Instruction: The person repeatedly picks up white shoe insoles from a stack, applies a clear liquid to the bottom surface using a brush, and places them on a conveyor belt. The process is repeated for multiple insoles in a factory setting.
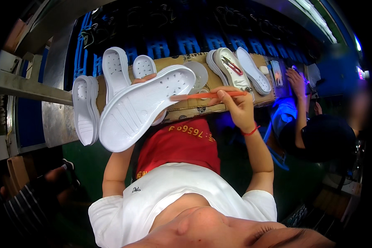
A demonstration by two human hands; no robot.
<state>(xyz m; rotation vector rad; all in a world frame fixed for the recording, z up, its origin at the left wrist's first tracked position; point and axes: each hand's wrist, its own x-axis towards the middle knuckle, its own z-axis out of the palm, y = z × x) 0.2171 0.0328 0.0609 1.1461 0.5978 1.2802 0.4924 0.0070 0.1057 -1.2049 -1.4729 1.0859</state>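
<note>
A cardboard-topped bench (186, 108) carries spare white soles (113, 72). Near it, our left hand (146, 78) grips a white sole (142, 108) from behind; it looks light and flexible, best held mid-body. Our right hand (235, 105) pinches an orange stick (202, 96) against its edge.

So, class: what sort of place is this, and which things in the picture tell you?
Probably a shoe factory line: white soles laid along a cardboard strip, one sole held up in the left hand, and a co-worker alongside.
</note>
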